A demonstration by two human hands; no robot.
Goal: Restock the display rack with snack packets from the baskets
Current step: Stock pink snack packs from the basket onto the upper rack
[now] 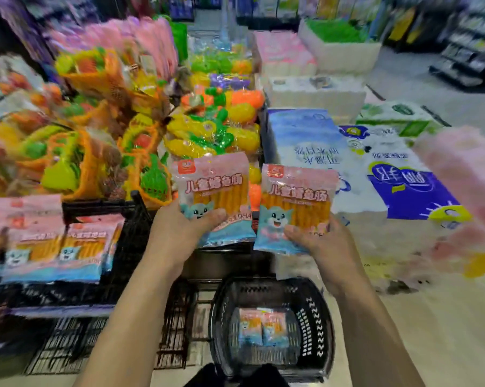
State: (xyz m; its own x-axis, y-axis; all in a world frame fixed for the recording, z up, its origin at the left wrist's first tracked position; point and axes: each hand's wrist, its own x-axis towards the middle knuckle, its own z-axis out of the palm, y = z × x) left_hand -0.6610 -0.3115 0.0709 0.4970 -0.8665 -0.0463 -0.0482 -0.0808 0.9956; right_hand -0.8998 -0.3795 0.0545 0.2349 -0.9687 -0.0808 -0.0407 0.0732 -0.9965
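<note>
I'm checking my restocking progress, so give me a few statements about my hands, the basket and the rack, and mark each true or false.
1. The left hand holds one snack packet, the right hand another. True.
2. The black basket is empty. False: two packets lie in it.
3. Matching packets already sit in the rack on the left. True.
4. Both packets in hand are green. False: they are pink and blue.

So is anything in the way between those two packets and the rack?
Only the rack's black corner post sits between the left packet and the stocked packets; the right packet is farther right. Nothing else visible blocks them.
</note>
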